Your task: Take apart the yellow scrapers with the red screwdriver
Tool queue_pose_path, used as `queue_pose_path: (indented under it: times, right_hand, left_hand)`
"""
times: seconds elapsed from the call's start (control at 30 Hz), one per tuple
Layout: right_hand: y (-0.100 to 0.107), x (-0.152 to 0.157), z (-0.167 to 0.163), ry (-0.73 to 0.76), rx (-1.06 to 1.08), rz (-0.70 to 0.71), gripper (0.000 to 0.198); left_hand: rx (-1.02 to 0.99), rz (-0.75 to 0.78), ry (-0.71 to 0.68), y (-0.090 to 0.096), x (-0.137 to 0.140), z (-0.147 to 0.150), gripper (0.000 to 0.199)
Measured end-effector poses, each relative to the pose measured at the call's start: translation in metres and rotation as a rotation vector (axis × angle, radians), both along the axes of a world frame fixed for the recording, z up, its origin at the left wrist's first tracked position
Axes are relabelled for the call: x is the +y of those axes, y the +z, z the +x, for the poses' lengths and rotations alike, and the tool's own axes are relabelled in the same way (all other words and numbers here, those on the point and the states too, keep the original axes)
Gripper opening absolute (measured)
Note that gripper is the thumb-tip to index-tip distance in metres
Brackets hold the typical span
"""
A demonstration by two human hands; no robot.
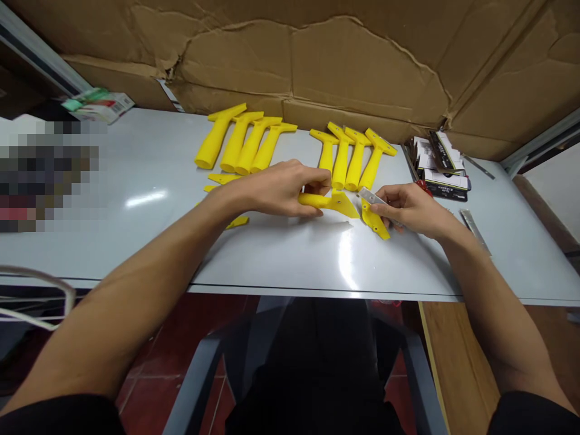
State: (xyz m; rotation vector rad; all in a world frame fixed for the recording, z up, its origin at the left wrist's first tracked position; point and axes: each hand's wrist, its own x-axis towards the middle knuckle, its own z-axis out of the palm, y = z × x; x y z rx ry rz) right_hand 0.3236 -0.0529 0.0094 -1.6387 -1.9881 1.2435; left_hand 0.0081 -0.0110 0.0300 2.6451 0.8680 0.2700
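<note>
Head view. The left hand point(285, 187) is closed around the grip of a yellow handle point(335, 203), which lies crosswise in front of the body. Its head, broad and flat, flares towards the right hand point(413, 208); a small round spot is visible on it. The plastic is a uniform bright yellow; the butt end is hidden by the fingers.

The right hand is gripping a silvery metal strip point(370, 196) between thumb and fingers. Just below the strip is a loose yellow piece point(376, 225), tilted, with small dark holes; whether the fingers also hold it cannot be told.

Beyond the left hand stand four yellow handles point(254, 145), their heads pointing away. Four further handles point(354, 160) stand beyond the gap between the hands, with dark spots on their heads. Flat yellow parts point(223, 179) lie by the left forearm. Printed boxes point(446, 172) are piled beyond the right hand; more metal strips point(473, 229) lie to its right.
</note>
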Motion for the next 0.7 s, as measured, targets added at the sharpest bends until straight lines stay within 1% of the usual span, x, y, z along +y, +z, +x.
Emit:
queue_pose_path:
  times: [0.1, 0.17, 0.27, 0.37, 0.47, 0.57, 0.6, 0.7]
  right_hand:
    - [0.001, 0.001, 0.000, 0.051, -0.180, 0.156, 0.049]
    - [0.003, 0.001, -0.001, 0.074, -0.269, 0.242, 0.043]
    - [0.006, 0.001, -0.002, 0.084, -0.336, 0.291, 0.041]
    - [0.005, 0.000, -0.003, 0.074, -0.383, 0.311, 0.042]
    - [0.003, -0.001, -0.004, 0.072, -0.410, 0.348, 0.044]
    - [0.003, -0.001, -0.005, 0.096, -0.404, 0.370, 0.039]
    - [0.005, -0.001, -0.005, 0.100, -0.391, 0.377, 0.037]
    - [0.012, -0.001, 0.001, 0.069, -0.326, 0.393, 0.035]
  left_hand:
    - [-0.005, 0.072, 0.022, -0.001, -0.005, 0.005, 0.016]
    - [0.021, 0.177, 0.041, -0.003, -0.009, 0.010, 0.018]
    - [0.100, 0.346, 0.053, -0.007, -0.014, 0.018, 0.021]
    - [0.169, 0.435, 0.056, -0.010, -0.015, 0.022, 0.023]
    - [0.182, 0.444, 0.074, -0.011, -0.011, 0.020, 0.021]
    - [0.160, 0.408, 0.121, -0.009, -0.005, 0.012, 0.011]
    - [0.146, 0.402, 0.154, -0.008, -0.003, 0.010, 0.011]
    - [0.072, 0.416, 0.304, -0.008, 0.001, 0.004, 0.022]
